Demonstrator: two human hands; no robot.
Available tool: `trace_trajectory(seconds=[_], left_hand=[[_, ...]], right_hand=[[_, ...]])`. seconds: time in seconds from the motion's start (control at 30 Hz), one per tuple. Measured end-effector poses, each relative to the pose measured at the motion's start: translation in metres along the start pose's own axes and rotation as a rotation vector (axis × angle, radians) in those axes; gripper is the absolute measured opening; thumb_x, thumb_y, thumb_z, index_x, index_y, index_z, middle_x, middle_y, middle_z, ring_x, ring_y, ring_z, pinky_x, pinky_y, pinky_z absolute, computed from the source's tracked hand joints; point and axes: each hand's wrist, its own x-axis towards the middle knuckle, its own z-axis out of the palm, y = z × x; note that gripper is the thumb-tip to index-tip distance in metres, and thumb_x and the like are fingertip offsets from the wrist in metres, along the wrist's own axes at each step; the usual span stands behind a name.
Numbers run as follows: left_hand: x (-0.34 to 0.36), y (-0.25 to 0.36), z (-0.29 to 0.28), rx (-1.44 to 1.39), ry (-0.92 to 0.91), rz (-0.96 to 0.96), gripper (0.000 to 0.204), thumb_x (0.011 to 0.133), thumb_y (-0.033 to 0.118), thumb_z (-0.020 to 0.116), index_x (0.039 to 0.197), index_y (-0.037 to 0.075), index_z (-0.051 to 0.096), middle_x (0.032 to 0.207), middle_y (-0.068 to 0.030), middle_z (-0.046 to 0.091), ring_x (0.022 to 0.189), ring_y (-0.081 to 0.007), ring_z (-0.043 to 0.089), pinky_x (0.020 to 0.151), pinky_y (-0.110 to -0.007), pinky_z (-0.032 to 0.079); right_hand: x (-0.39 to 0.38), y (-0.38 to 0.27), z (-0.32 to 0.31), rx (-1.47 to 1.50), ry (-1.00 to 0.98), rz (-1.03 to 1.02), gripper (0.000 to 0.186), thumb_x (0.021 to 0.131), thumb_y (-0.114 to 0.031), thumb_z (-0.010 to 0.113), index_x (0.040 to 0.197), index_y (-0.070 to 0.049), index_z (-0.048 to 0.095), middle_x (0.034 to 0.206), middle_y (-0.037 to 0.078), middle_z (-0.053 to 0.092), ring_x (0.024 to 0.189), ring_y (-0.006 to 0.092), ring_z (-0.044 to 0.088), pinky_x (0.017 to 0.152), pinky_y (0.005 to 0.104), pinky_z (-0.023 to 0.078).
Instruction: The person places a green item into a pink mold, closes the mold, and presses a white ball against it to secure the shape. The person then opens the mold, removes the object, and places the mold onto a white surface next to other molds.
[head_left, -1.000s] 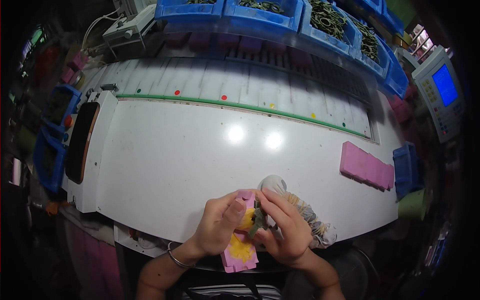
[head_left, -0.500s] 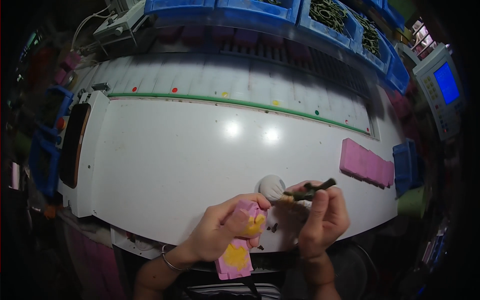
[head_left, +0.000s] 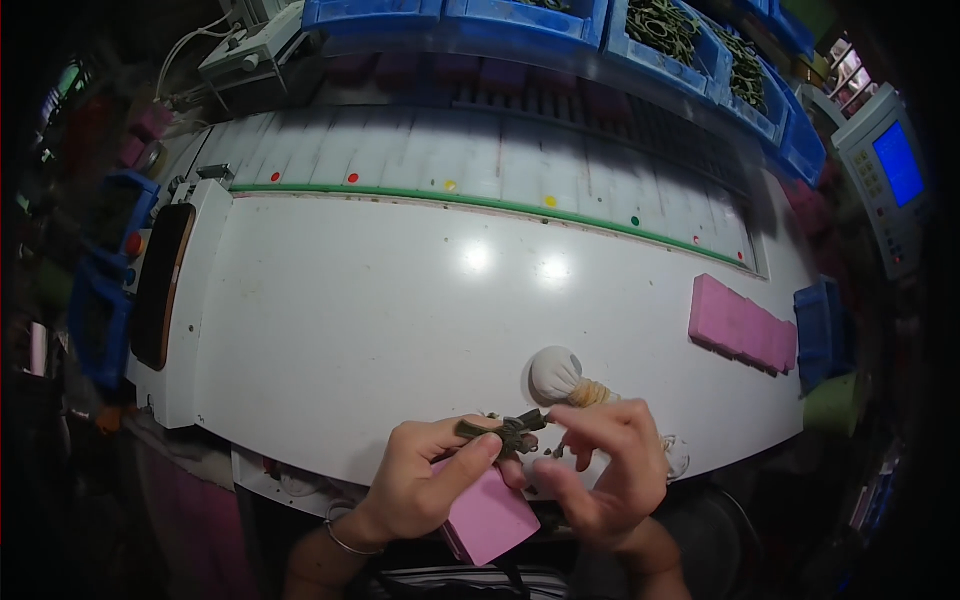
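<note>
My left hand [head_left: 425, 475] is closed around a pink block [head_left: 495, 515] made of two layers laid together, its plain flat face showing. Between the thumb and fingers of that same hand sits a dark green branched piece [head_left: 512, 432], just above the block. My right hand [head_left: 620, 475] is close by on the right, thumb and fingers apart, with nothing seen in it. Its forefinger reaches near the right end of the green piece; I cannot tell if they touch. Behind it on the table lies a round white cloth bag [head_left: 556, 374] with a yellowish bound neck [head_left: 592, 392].
Pink blocks [head_left: 740, 325] stand in a row at the right, beside a small blue bin [head_left: 822, 320]. Blue bins [head_left: 665, 60] with green pieces line the back above a slatted white panel [head_left: 400, 150]. A phone [head_left: 163, 290] lies left; a control box [head_left: 885, 180] stands right.
The pink block, which showed yellow-patterned faces, now shows a plain pink face with its layers together. The dark green piece has passed from my right hand to my left; the right fingers have opened.
</note>
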Motion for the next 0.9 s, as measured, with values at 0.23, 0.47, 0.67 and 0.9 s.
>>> trace_trajectory(seconds=[0.23, 0.47, 0.67, 0.9], left_hand=[[-0.001, 0.0, -0.001, -0.125, -0.174, -0.067, 0.022, 0.087, 0.005, 0.046, 0.085, -0.009, 0.062, 0.074, -0.011, 0.062, 0.069, -0.0159, 0.061, 0.068, -0.026, 0.048], [0.001, -0.002, 0.001, -0.142, -0.19, -0.052, 0.022, 0.088, 0.006, 0.046, 0.084, -0.008, 0.062, 0.076, -0.0111, 0.062, 0.07, -0.0152, 0.061, 0.068, -0.026, 0.048], [0.002, -0.013, 0.001, -0.317, -0.237, -0.077, 0.022, 0.089, 0.008, 0.045, 0.084, -0.008, 0.06, 0.075, -0.0111, 0.061, 0.07, -0.0147, 0.059, 0.067, -0.026, 0.046], [0.0, -0.005, 0.0, -0.224, -0.09, -0.094, 0.023, 0.089, 0.008, 0.045, 0.085, -0.008, 0.06, 0.074, -0.0097, 0.061, 0.071, -0.0143, 0.058, 0.068, -0.026, 0.047]], right_hand=[[-0.001, 0.012, -0.005, 0.332, -0.16, 0.396, 0.014, 0.081, -0.009, 0.065, 0.084, 0.001, 0.056, 0.061, 0.001, 0.052, 0.052, 0.0035, 0.045, 0.046, 0.0173, 0.035], [0.006, 0.005, -0.02, 0.64, -0.46, 0.567, 0.024, 0.091, -0.015, 0.051, 0.072, 0.0, 0.055, 0.057, -0.001, 0.049, 0.051, 0.0032, 0.043, 0.048, 0.0188, 0.034], [-0.001, 0.018, -0.02, 0.997, -0.564, 0.601, 0.032, 0.095, -0.015, 0.042, 0.07, 0.001, 0.054, 0.056, -0.001, 0.048, 0.048, 0.0047, 0.04, 0.046, 0.0199, 0.031], [-0.002, 0.016, -0.02, 0.547, -0.359, 0.557, 0.031, 0.095, -0.014, 0.041, 0.08, 0.004, 0.061, 0.057, 0.003, 0.052, 0.05, 0.0058, 0.047, 0.045, 0.0213, 0.035]])
